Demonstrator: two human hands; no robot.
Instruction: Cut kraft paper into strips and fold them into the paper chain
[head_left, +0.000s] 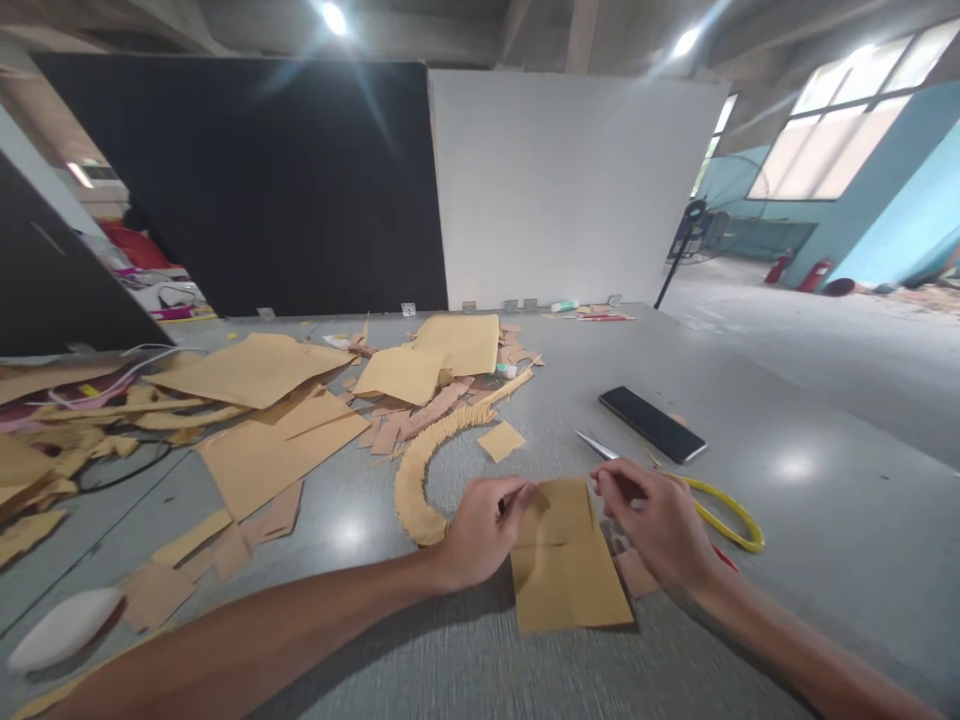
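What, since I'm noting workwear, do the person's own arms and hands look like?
The bare left hand and bare right hand show no gloves or rings. Both forearms are bare too, with no sleeve, watch or bracelet in view.

"Where do we see light coming from?"

"We find two ceiling lamps [334, 18] flaring into streaks, plus bright windows [802, 155] at far right, washed out."

"And the tabletop [847, 540]?"

"We see two glare spots on it, and soft shadow beside the paper [574, 585]. Our wide view bends the edges; fine detail looks soft."
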